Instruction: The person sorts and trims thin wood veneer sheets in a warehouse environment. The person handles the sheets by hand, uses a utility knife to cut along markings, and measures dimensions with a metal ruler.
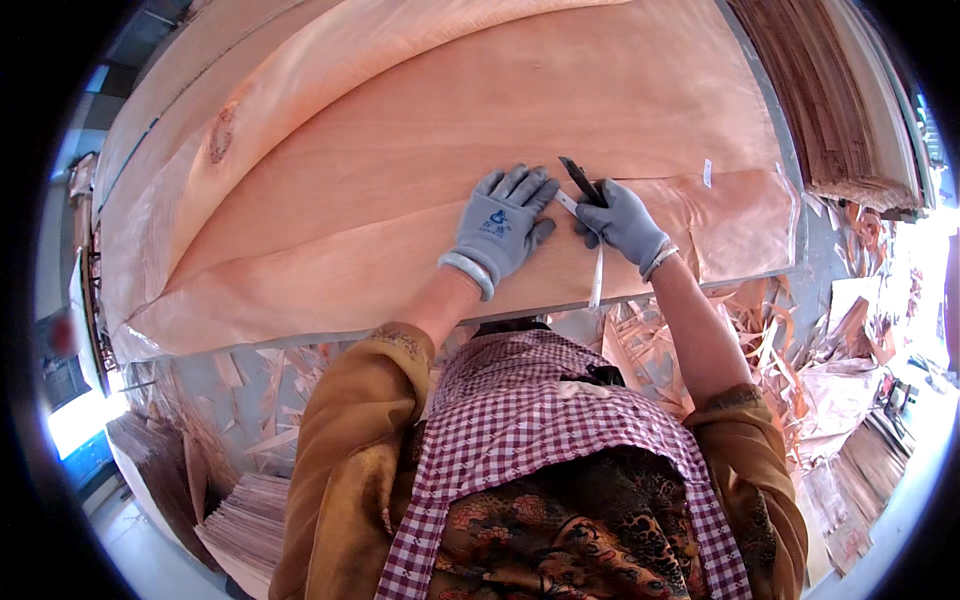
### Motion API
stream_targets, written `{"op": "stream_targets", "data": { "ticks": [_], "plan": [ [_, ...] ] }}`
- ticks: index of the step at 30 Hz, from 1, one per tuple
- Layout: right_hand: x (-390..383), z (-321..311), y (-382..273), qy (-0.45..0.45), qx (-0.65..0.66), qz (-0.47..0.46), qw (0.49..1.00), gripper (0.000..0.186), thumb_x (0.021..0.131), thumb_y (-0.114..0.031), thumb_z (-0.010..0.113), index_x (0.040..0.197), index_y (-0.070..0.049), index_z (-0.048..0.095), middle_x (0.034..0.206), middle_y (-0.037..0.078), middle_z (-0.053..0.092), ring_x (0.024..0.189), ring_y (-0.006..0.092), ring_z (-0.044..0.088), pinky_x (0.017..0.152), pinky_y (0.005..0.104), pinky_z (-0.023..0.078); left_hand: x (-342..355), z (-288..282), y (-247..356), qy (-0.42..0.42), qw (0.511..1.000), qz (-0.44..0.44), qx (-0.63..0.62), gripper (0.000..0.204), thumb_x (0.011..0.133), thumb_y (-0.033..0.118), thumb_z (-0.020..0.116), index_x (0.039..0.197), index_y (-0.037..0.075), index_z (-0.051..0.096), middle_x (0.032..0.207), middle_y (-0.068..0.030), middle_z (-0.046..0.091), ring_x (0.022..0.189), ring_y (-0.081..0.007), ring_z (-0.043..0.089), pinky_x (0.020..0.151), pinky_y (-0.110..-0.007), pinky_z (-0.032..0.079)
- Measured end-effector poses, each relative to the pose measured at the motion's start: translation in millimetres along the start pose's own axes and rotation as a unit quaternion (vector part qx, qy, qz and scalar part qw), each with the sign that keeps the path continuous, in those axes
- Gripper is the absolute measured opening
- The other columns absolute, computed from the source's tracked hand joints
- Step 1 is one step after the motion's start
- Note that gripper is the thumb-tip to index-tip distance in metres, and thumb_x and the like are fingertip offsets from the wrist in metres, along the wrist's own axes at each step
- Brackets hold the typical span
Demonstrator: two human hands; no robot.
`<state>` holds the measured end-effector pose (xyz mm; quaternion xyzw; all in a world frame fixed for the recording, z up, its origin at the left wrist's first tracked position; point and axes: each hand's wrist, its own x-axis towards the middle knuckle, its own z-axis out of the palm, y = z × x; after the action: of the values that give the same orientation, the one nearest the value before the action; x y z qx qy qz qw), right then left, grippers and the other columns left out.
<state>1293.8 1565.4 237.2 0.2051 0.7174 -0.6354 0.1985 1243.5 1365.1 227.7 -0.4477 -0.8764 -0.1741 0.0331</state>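
A broad, thin sheet of reddish wood veneer [480,110] lies before me, with a loose flap along its near side. My left hand [503,222], in a grey coated glove, presses flat on the veneer, its fingers stretched out. My right hand [622,225], gloved the same way, is closed around a black utility knife [578,180] whose dark end points up and to the left. A narrow white tape strip [597,278] runs from beneath the right fingers toward the sheet's near edge. Its upper end shows between the two hands. The right fingertips are partly hidden.
A short white tape piece [708,173] sits on the veneer at the right. Farther right stands a tall stack of veneer sheets [825,95]. Torn veneer scraps [760,325] litter the floor below the work surface. Another veneer stack [250,525] is at the lower left.
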Motion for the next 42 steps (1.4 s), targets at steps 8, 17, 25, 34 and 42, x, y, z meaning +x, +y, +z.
{"op": "stream_targets", "data": {
  "ticks": [8,17,25,34,42],
  "plan": [
    [-39.0,11.8,8.0,-0.050,-0.048,-0.051,0.996,0.016,0.083,-0.015,0.059,0.079,-0.001,0.052,0.062,0.004,0.057,0.054,0.0101,0.054,0.049,0.0261,0.043,2.5,-9.5,3.3,-0.035,0.999,0.005,0.019,0.049,0.080,0.035,0.056,0.125,0.016,0.050,0.128,-0.0085,0.048,0.121,-0.0274,0.041,0.102,-0.042,0.029],
    [-58.9,101.3,-41.5,-0.153,-0.031,-0.133,0.979,0.015,0.088,-0.013,0.054,0.095,0.001,0.055,0.070,0.004,0.059,0.058,0.0090,0.054,0.053,0.0244,0.045,-89.1,-36.0,-43.0,0.063,0.996,-0.068,0.020,0.047,0.081,0.029,0.054,0.125,0.014,0.050,0.136,-0.0081,0.041,0.125,-0.0272,0.037,0.107,-0.043,0.024],
    [-1.4,251.2,-77.5,-0.202,-0.008,-0.099,0.974,0.018,0.086,-0.014,0.055,0.097,0.001,0.055,0.074,0.006,0.061,0.059,0.0100,0.055,0.053,0.0251,0.046,-269.5,-130.1,-157.6,0.040,0.953,-0.251,0.162,0.043,0.087,0.028,0.048,0.125,0.009,0.051,0.132,-0.0103,0.046,0.125,-0.0287,0.039,0.107,-0.043,0.023],
    [49.9,323.8,-73.6,-0.109,-0.047,-0.011,0.993,0.014,0.084,-0.010,0.059,0.090,0.000,0.054,0.071,0.007,0.061,0.057,0.0124,0.055,0.049,0.0242,0.043,-250.0,-100.9,-195.8,0.054,0.990,-0.120,0.057,0.048,0.085,0.031,0.048,0.127,0.009,0.046,0.132,-0.0088,0.046,0.124,-0.0256,0.039,0.106,-0.043,0.023],
    [20.0,329.1,-78.6,-0.088,-0.083,0.017,0.993,0.015,0.084,-0.014,0.060,0.085,-0.001,0.053,0.065,0.006,0.060,0.051,0.0104,0.053,0.045,0.0233,0.042,-251.6,-106.0,-205.1,-0.024,0.993,-0.114,0.023,0.054,0.083,0.040,0.049,0.131,0.016,0.043,0.136,-0.0043,0.041,0.126,-0.0217,0.036,0.106,-0.043,0.021]
  ]
}}
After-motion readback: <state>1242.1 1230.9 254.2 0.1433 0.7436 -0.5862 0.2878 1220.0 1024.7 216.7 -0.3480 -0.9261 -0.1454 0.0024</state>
